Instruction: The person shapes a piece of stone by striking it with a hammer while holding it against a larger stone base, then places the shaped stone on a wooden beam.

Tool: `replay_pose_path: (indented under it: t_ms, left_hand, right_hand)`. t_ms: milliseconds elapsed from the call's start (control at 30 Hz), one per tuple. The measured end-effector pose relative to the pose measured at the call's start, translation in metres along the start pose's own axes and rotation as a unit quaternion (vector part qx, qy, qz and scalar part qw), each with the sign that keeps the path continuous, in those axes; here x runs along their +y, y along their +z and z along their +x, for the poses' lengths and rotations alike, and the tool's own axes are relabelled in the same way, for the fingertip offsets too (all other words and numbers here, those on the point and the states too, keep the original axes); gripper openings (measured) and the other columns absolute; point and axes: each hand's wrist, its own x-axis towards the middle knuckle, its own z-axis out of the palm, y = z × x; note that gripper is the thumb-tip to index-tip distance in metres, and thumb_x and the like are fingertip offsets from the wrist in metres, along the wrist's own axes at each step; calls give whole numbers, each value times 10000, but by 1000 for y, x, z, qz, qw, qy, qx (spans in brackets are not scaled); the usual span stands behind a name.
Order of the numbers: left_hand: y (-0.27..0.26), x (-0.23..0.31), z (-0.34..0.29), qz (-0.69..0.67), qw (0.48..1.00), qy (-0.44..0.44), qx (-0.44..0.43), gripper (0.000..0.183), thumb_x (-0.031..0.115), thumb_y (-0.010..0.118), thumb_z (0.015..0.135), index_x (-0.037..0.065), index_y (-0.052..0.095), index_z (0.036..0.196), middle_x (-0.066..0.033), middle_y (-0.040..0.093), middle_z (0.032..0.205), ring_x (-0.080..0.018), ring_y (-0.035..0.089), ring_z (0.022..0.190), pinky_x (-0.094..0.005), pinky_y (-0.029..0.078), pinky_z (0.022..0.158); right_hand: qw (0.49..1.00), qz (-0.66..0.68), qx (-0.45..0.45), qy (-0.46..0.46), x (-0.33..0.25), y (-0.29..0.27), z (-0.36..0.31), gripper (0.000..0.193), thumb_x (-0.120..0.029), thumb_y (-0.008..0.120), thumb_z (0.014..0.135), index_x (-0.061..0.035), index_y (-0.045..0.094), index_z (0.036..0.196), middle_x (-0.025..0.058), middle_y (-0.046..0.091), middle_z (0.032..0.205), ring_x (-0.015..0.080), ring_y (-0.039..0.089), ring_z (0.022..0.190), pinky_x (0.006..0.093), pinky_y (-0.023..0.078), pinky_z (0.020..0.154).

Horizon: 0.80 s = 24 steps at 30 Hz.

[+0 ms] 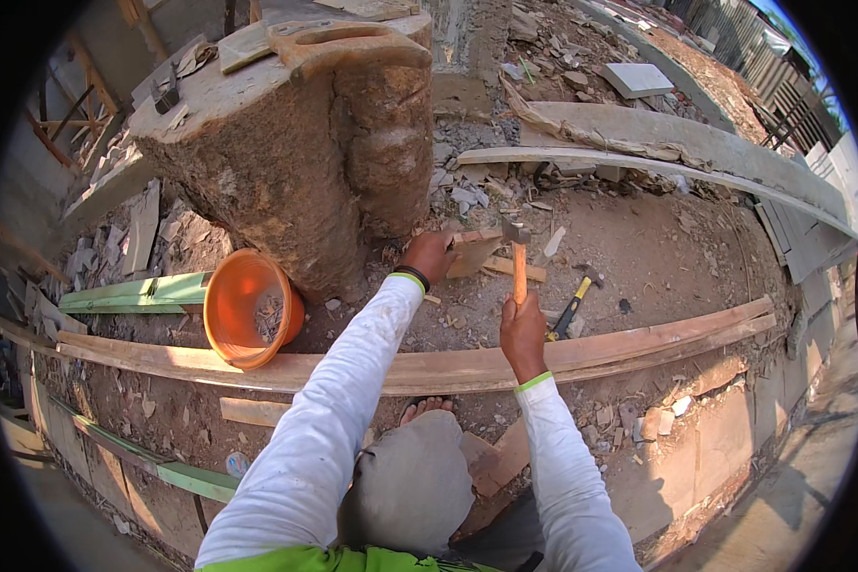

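Note:
My right hand [523,336] is closed round the orange-brown wooden handle of a hatchet [520,272], whose dark metal head points away from me. My left hand [429,257] grips the left end of a short wooden board [474,254], holding it tilted just above the ground. The hatchet's head is close to the board's right end; I cannot tell whether they touch. A hammer [570,310] with a yellow and black handle lies on the dirt to the right of my right hand.
A large rough boulder [257,181] rises at the far left. An orange bucket [231,305] holding some scraps stands beside long wooden planks [639,351] crossing in front of me. Green-painted timbers [133,294] lie at left. A long curved board [658,164] and rubble lie beyond.

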Motion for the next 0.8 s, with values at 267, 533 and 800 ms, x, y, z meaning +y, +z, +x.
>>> replay_pose_path:
  t_ms: [267, 533, 800]
  left_hand:
    - [-6, -16, -19, -22, 999, 31, 39, 300, 102, 706, 807, 57, 653, 1099, -209, 682, 1035, -399, 648, 996, -435, 524, 834]
    - [65, -54, -117, 77, 988, 131, -1, 464, -104, 558, 732, 45, 604, 1169, -184, 617, 1187, -353, 571, 1184, -432, 458, 1026]
    - [78, -125, -74, -15, 978, -189, 88, 429, 154, 717, 795, 18, 590, 1181, -226, 614, 1173, -396, 597, 1091, -450, 485, 933]
  right_hand:
    - [769, 530, -126, 335, -38, -49, -11, 230, -282, 556, 1007, -110, 447, 900, -13, 429, 662, 93, 436, 475, 274, 369, 390]
    - [774, 483, -43, 406, -4, -50, -89, 210, -278, 560, 1001, -123, 447, 915, -20, 430, 674, 75, 422, 472, 251, 382, 397]
    - [753, 449, -69, 476, 21, -38, -128, 170, -218, 605, 959, -126, 463, 937, -9, 464, 694, 90, 443, 467, 251, 375, 385]
